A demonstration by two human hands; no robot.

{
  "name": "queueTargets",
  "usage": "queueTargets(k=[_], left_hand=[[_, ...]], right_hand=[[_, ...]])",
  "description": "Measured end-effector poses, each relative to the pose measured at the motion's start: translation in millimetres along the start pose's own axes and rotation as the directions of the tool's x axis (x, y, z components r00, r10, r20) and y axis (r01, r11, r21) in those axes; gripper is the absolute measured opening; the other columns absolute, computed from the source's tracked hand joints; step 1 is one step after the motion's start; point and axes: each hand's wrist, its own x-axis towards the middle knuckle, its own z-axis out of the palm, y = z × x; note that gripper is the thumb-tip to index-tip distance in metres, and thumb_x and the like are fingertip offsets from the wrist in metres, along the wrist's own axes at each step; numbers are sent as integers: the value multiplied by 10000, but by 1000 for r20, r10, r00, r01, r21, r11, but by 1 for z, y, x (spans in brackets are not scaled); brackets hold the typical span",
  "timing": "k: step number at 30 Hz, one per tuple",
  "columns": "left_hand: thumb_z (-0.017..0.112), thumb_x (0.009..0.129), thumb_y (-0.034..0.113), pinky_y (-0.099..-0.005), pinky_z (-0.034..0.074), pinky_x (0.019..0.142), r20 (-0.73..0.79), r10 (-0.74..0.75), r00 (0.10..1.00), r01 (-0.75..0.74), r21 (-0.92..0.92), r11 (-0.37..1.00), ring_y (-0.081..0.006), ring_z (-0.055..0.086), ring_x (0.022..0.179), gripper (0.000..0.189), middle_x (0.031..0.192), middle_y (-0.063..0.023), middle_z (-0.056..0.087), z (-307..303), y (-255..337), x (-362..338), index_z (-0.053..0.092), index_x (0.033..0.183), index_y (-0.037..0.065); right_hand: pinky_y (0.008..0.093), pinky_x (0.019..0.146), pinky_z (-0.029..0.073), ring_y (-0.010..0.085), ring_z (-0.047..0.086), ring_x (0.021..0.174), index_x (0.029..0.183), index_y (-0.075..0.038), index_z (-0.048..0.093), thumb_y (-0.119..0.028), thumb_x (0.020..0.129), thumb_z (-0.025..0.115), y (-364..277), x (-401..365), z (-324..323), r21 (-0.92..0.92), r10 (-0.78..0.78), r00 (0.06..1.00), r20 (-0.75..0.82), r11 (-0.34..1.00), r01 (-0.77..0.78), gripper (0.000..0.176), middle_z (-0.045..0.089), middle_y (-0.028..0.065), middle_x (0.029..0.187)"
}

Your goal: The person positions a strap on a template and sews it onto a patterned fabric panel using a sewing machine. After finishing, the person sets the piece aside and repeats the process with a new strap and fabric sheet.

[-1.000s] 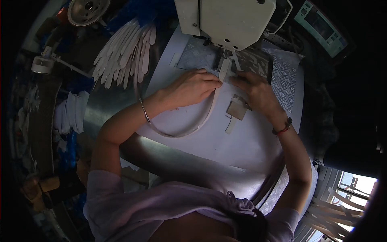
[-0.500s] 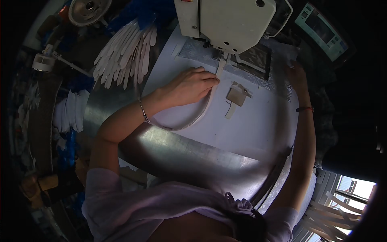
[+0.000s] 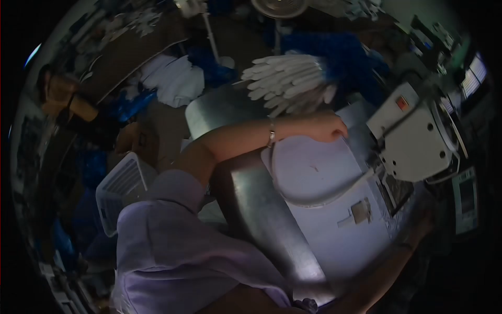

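Note:
My left hand [image 3: 327,128], fingers curled, is at the far edge of the white work surface [image 3: 340,251], just below a fanned bundle of pale, round-ended strips [image 3: 287,78]. What it holds, if anything, is hidden. A narrow pale strip [image 3: 308,203] curves over the surface from under the head of a sewing machine [image 3: 418,144] back toward my left forearm. In dim light right of the machine, my right hand [image 3: 424,222] is near the patterned sheet's edge, its fingers hard to make out. Between the arms lies a small brownish square piece [image 3: 361,210] with a pale tab.
A control screen [image 3: 465,201] stands right of the machine. The metal table edge [image 3: 261,209] runs along my side. At the left is a clear plastic basket [image 3: 125,188]; white pieces [image 3: 175,78] and blue plastic [image 3: 340,49] lie beyond, with a fan [image 3: 280,6] at the back.
The view has swung left. My left hand has let go of the strip near the needle and moved away toward the bundle. My right hand stays beyond the machine's right side.

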Motion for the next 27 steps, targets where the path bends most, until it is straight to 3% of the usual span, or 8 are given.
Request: queueTargets(k=[2,5,6,8,9,23,26,27], left_hand=[[564,823,93,-404,518,777,-127,-65,990,71,40,997,-306,671,880,293,987,-122,719,-7,-14,14,715,1074,85],[609,794,160,-437,524,743,-151,-190,970,181,-70,981,-337,664,854,237,976,-148,713,25,-59,65,726,980,71],[609,794,160,-437,524,743,-169,-197,966,186,-82,979,-337,664,854,237,976,-148,713,46,-81,95,726,980,71],[605,800,196,-447,533,720,-200,-13,980,68,269,961,-313,673,789,179,844,-153,704,70,-117,142,728,819,67],[605,800,196,-447,533,720,-206,-16,979,72,266,961,-313,673,789,179,844,-153,704,70,-120,141,728,819,67],[647,857,287,-397,529,679,84,-386,919,388,-10,922,-216,627,815,245,949,-124,705,95,-169,246,735,943,74],[656,870,306,-386,528,670,243,-328,913,355,-78,931,-195,617,820,264,971,-117,705,121,-123,236,736,970,76],[677,850,274,-380,538,702,289,-367,884,426,-179,887,-201,636,851,232,947,-120,700,143,-165,259,730,962,78]], right_hand=[[325,930,463,225,570,1047,1289,6,553,-216,987,533,-117,130,67,180,-225,963,-146,952,250,376,597,118,1210],[328,952,447,226,551,1082,1306,4,536,-214,988,530,-211,169,98,288,-366,902,-229,860,422,386,571,127,1246],[329,960,442,226,545,1093,1312,3,531,-214,988,528,-201,164,96,276,-374,898,-230,860,429,389,562,130,1257],[331,974,432,227,533,1116,1323,2,520,-212,989,526,-181,153,87,247,-365,899,-240,873,421,397,545,135,1281],[333,981,426,228,526,1128,1329,1,514,-211,989,525,-174,148,87,239,-359,901,-244,878,414,400,536,138,1293],[348,1083,352,235,439,1289,1407,-9,435,-201,994,510,-55,45,101,91,-162,956,-244,978,188,461,414,178,1458],[351,1105,336,236,420,1324,1424,-11,418,-199,995,507,16,-33,51,-44,-43,973,-229,998,34,476,388,186,1493],[352,1112,331,237,414,1335,1429,-12,412,-199,996,506,44,-72,16,-114,10,974,-225,993,-36,481,379,189,1505]])
